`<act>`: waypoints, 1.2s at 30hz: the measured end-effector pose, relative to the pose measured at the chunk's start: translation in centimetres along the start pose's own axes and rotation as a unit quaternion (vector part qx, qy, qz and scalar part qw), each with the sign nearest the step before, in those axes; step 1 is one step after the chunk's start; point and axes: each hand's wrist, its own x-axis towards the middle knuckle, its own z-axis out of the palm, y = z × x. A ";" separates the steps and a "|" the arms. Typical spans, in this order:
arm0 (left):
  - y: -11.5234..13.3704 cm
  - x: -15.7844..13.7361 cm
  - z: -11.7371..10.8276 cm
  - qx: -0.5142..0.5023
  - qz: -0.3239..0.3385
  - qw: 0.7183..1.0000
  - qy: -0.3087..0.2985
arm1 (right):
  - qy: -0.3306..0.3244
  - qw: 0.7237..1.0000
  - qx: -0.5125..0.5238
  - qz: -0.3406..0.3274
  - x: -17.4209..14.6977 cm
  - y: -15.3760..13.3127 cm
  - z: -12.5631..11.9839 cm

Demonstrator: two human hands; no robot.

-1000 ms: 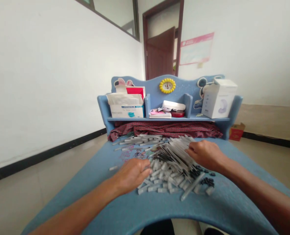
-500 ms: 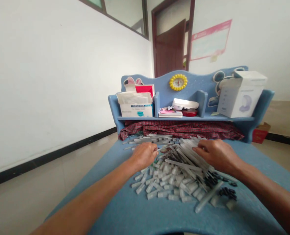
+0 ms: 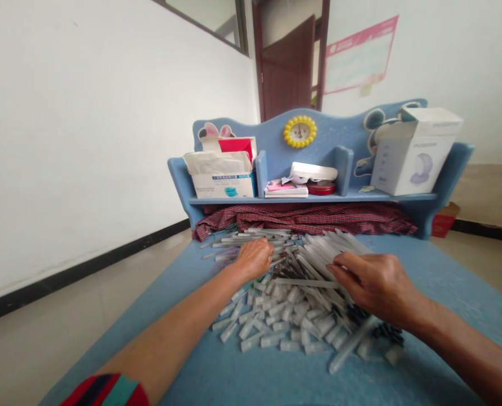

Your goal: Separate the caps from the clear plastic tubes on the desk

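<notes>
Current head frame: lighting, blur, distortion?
Head view: light looks diffuse, left wall bright and nearly featureless; head view: left hand, right hand and translucent pieces look soft; head view: small text on the poster unreadable; head view: wide-angle stretch, tall white box seems to lean outward.

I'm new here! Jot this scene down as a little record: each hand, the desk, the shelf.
Left hand: near the rods; grip unclear
Right hand: by the tubes; grip unclear
Desk: blue; short caps in front, black bits to their right
Shelf: mask box, red tin, white box
Under shelf: checked cloth
</notes>
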 end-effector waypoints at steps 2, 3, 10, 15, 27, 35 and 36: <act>-0.2 -0.1 0.0 0.003 0.001 1.000 0.003 | 0.007 1.000 -0.001 0.006 0.0 0.2 0.1; -0.2 -0.1 -0.1 0.004 0.002 1.000 0.006 | 0.008 1.000 0.002 0.009 0.0 0.3 0.1; 0.0 0.3 0.2 0.012 0.015 1.000 0.023 | 0.020 1.000 0.013 0.012 0.0 0.3 0.3; -0.4 1.0 0.6 0.017 0.000 1.000 0.003 | 0.014 1.000 0.016 0.006 -0.1 0.2 0.4; -1.7 0.9 0.2 0.022 -0.009 1.000 -0.006 | 0.068 0.997 0.034 0.001 -0.2 0.8 1.3; -0.6 -1.8 -4.6 -0.009 0.093 0.994 0.053 | 0.045 0.964 0.183 0.190 0.8 1.9 1.0; 0.0 -2.2 -5.1 -0.016 0.116 0.991 0.059 | 0.042 0.955 0.215 0.202 1.0 1.9 0.8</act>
